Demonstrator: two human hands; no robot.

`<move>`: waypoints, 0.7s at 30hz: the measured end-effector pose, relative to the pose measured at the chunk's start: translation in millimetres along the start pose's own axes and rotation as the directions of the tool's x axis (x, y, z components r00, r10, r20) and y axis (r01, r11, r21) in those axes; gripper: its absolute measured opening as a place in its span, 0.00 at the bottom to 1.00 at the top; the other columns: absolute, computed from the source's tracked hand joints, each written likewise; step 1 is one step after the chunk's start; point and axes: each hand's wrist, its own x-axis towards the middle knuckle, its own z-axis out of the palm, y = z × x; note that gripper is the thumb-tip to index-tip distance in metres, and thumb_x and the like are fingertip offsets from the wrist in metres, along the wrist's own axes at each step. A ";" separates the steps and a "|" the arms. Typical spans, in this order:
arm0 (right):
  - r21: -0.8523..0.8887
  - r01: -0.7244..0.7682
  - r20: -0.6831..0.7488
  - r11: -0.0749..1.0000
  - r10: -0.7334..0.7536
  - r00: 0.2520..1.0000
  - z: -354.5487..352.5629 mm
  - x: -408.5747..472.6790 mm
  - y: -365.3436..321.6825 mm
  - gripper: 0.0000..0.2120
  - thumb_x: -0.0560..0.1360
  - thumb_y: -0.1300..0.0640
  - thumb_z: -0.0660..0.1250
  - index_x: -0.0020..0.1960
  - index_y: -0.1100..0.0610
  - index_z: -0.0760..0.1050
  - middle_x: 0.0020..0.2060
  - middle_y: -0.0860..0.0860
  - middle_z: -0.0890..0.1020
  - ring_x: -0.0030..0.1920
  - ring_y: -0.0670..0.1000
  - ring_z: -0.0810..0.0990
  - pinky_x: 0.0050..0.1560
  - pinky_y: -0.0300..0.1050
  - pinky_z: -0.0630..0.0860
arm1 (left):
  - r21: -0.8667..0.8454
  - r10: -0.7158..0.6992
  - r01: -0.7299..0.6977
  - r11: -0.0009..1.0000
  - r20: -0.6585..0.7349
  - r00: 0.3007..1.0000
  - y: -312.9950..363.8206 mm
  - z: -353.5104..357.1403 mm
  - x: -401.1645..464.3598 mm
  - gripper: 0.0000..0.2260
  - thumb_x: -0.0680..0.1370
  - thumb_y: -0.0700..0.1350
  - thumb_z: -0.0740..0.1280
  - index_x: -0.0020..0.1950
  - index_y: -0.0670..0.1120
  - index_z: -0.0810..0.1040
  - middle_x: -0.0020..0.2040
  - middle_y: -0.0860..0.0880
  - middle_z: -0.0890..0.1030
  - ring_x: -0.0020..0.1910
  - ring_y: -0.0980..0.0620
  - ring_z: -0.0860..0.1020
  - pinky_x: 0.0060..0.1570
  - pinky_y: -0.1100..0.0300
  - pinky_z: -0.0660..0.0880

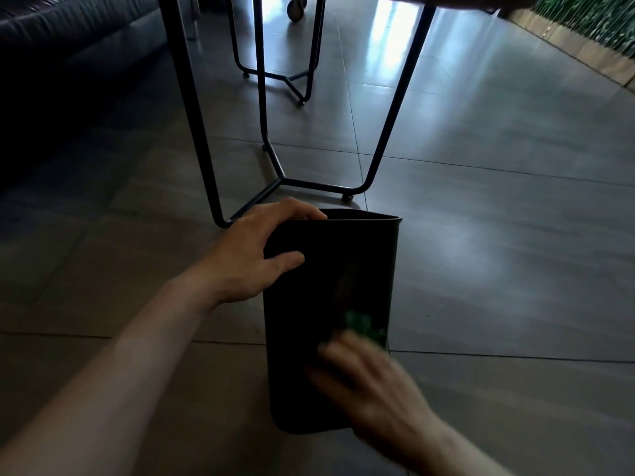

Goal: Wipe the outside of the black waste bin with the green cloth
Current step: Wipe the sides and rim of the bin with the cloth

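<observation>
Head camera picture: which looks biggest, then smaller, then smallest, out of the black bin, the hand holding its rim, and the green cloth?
1. black bin
2. left hand gripping the rim
3. green cloth, mostly hidden beneath the blurred right hand, so its true size is unsure.

The scene is dim. Pale daylight glares on the floor [481,252] far beyond the right hand [371,383], which is smeared by motion blur. The left hand [254,255] is sharper. Edges bend from wide-angle distortion.
</observation>
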 end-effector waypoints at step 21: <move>0.162 -0.507 -0.283 0.846 0.532 0.798 -37.1 93.1 55.7 0.25 0.69 0.59 0.69 0.67 0.57 0.76 0.62 0.56 0.68 0.63 0.61 0.68 0.51 0.53 0.79 | 0.031 -0.002 0.003 1.000 -0.032 0.999 -1.1 0.1 0.8 0.24 0.76 0.40 0.72 0.65 0.63 0.73 0.59 0.67 0.76 0.64 0.65 0.71 0.61 0.65 0.68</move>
